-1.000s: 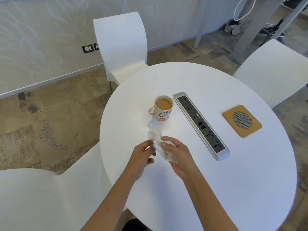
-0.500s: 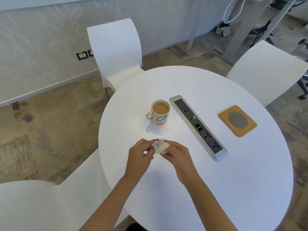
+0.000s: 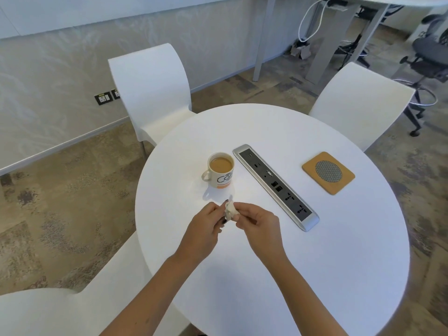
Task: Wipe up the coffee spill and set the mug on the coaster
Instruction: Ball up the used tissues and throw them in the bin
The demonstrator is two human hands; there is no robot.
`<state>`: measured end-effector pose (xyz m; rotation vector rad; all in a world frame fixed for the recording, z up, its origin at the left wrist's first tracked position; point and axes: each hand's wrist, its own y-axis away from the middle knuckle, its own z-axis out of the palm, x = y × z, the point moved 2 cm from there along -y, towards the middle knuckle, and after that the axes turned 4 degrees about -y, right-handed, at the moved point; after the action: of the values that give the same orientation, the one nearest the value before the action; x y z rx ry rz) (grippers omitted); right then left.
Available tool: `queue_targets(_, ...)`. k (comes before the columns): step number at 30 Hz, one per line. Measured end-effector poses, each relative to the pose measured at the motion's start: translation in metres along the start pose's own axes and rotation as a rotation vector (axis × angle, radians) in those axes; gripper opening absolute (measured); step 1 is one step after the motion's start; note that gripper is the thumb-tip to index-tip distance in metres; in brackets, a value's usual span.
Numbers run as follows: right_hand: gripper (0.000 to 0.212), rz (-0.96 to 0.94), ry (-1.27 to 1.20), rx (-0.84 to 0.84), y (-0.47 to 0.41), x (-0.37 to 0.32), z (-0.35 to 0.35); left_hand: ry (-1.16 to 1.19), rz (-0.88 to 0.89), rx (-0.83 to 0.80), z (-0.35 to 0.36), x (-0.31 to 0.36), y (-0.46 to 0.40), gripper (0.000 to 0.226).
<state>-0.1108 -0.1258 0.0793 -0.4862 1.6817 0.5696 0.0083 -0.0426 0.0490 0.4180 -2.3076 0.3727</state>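
A white mug (image 3: 221, 171) with dark lettering and an orange base stands upright on the round white table (image 3: 315, 251), full of milky coffee, handle to the left. A tan square coaster (image 3: 328, 172) with a grey mesh circle lies to the right, beyond the power strip. Both hands meet just in front of the mug. My left hand (image 3: 204, 225) and my right hand (image 3: 258, 223) pinch a small crumpled white tissue (image 3: 230, 210) between their fingertips, a little above the tabletop. No spill shows on the white surface.
A long silver power strip (image 3: 276, 186) is set in the table between mug and coaster. White chairs stand at the back left (image 3: 150, 93), back right (image 3: 358, 103) and near left (image 3: 60, 309). Office chairs and desk legs are at the far right.
The tissue, hanging loose between my hands a second ago, is now bunched into a small wad. Both hands stay together in front of the mug. The camera has tilted up.
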Motion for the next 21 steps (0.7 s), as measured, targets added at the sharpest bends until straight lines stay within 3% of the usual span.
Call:
queue_targets(2,0.021,-0.003,0.001,0.071,0.000,-0.001,-0.006,-0.051,0.056,0.036,-0.002,0.006,0.002,0.027)
queue_targets(5,0.017,-0.027,0.033,0.109,0.001,-0.003,-0.011,-0.084,0.156,0.086,-0.003,0.019,0.005,0.011)
queue_targets(11,0.014,-0.030,0.169,0.036,0.001,-0.009,-0.030,-0.055,0.177,0.169,0.006,0.036,0.003,0.005)
queue_targets(17,0.018,0.087,0.069,-0.118,0.007,-0.013,-0.061,0.277,-0.060,0.181,0.020,0.050,-0.003,0.015)
queue_targets(21,0.034,0.184,-0.108,-0.271,0.020,-0.010,-0.088,0.481,-0.197,0.044,0.030,0.064,-0.013,0.030)
